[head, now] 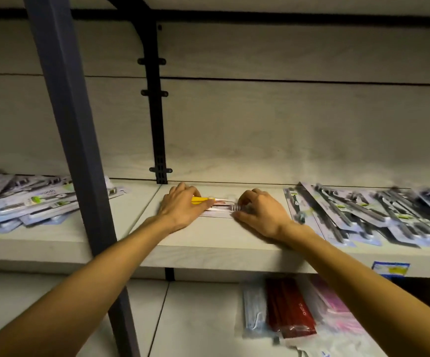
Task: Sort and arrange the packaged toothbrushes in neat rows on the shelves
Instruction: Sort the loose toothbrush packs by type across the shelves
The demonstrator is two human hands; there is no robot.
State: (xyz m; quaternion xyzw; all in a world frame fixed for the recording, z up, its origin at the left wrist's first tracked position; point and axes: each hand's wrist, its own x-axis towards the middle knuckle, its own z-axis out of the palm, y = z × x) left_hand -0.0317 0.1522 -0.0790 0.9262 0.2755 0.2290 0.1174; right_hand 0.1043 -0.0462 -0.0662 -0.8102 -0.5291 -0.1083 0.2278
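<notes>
toothbrush pack point(220, 205) flat on shelf point(208, 243), lying left-right, both hands gripping its ends

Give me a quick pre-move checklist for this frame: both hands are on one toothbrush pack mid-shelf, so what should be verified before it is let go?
1. Pack held at both ends: ok. The left hand and right hand hold the toothbrush pack.
2. Pack flat on the shelf: ok, it appears to lie flat.
3. Pack clear of the right pile: ok, bare shelf lies between them.
4. Pack clear of the left pile: ok, beyond the upright post.
5. Pack square to the shelf edge: cannot tell, hands cover its ends.
6. Piles in neat rows: not ok, both overlap loosely.
</notes>
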